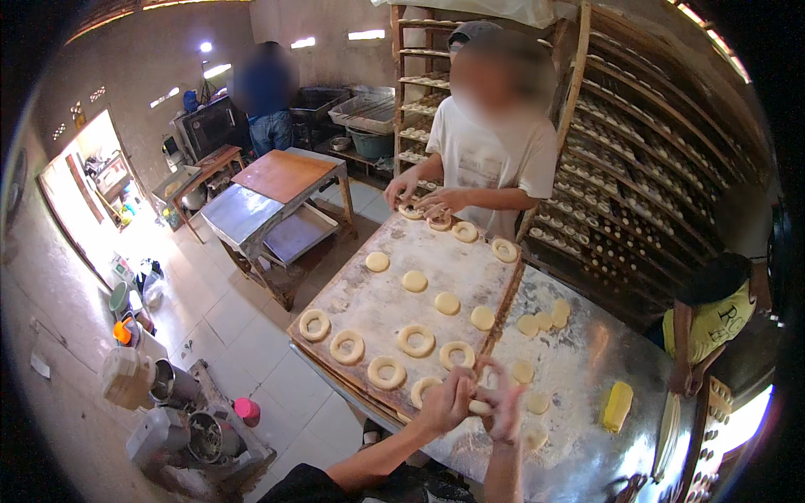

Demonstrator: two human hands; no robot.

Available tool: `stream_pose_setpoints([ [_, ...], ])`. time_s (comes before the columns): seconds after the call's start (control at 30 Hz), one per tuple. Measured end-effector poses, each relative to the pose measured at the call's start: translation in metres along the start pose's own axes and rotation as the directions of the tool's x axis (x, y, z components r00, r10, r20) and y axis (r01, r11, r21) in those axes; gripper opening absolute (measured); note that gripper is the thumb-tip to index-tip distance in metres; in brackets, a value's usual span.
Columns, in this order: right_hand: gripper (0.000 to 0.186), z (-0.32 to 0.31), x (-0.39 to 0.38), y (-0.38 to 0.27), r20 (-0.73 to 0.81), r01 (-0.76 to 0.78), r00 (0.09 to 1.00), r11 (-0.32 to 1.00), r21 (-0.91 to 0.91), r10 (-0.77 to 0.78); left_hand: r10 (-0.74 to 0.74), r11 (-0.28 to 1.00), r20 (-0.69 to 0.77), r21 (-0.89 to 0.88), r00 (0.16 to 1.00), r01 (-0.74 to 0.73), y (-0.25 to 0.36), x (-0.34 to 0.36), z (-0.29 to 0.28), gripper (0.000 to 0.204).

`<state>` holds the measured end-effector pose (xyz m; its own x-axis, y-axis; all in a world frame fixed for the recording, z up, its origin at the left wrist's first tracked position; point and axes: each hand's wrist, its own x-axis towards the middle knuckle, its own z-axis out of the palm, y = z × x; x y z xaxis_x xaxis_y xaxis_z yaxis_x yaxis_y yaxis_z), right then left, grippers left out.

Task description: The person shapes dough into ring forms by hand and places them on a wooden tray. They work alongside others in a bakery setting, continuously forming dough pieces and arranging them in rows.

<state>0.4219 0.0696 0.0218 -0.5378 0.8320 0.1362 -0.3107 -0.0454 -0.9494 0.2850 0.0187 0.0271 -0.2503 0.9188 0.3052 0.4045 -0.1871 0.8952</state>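
Observation:
A pale piece of dough (480, 407) is held between my two hands at the near right corner of a floured wooden board (352, 285). My left hand (446, 402) is closed, fingertips at the dough's left end. Motion smears my right hand (506, 409); its fingers curl about the other end. Whether the dough has a hole is hidden. Close by on the board lie several dough rings, among them a ring (386, 372) and another ring (457, 355). Farther up sit flat dough rounds, such as one round (414, 281).
Across the board, a co-worker's hands (428, 201) handle dough rings. Right of it, a floured metal table (579, 377) bears dough rounds (543, 320) and a yellow block (616, 407). Another person stands at the far right. Racks (612, 184) of dough rings rise behind; a second table (268, 193) stands left.

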Motion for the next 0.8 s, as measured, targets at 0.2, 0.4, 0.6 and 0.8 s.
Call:
stream_pose_setpoints([
  [0.2, 0.101, 0.074, 0.041, 0.002, -0.041, 0.020, 0.999, 0.993, 0.117, -0.015, 0.170, 0.972, 0.041, 0.156, 0.985, -0.174, -0.039, 0.018, -0.064, 0.023],
  [0.4, 0.083, 0.112, 0.097, 0.028, 0.037, 0.093, 0.995, 0.980, -0.177, -0.087, 0.181, 0.983, 0.036, -0.013, 0.983, -0.181, -0.068, 0.050, -0.112, 0.011],
  [0.6, 0.050, 0.128, 0.123, 0.054, -0.197, -0.191, 0.965, 0.978, -0.088, 0.171, 0.135, 0.991, 0.048, 0.011, 0.990, -0.136, -0.077, 0.078, -0.148, 0.016],
  [0.8, 0.044, 0.128, 0.139, 0.072, -0.066, 0.096, 0.991, 0.961, -0.260, -0.116, 0.055, 0.997, 0.106, 0.044, 0.993, -0.060, -0.088, 0.093, -0.161, 0.023],
])
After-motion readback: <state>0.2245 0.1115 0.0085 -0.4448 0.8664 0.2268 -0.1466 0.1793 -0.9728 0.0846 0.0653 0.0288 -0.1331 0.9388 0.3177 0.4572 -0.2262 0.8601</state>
